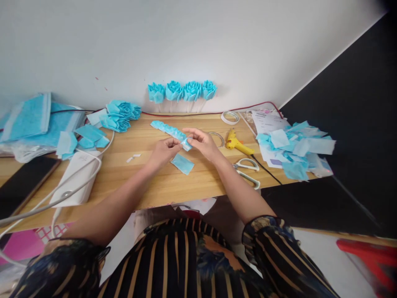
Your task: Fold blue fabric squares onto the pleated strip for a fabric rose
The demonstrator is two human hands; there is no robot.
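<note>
Between both hands I hold a small piece of light-blue fabric (186, 144), pinched at its edges. My left hand (166, 150) grips its left side with thumb and forefinger. On its right side my right hand (203, 142) has fingers closed, the thumb pressed on the piece. Just behind the hands lies a row of shaped blue petals (169, 129), running up to the left. A flat blue fabric rectangle (182, 164) rests on the wooden table (124, 182) below my hands.
Blue fabric roses (192, 91) on sticks stand along the wall; more roses (119, 116) lie left. A yellow glue gun (238, 142), scissors (248, 165) and tape roll (230, 118) sit right, before a heap of fabric scraps (294, 145). Left are a white power bank (77, 178) and phone (25, 182).
</note>
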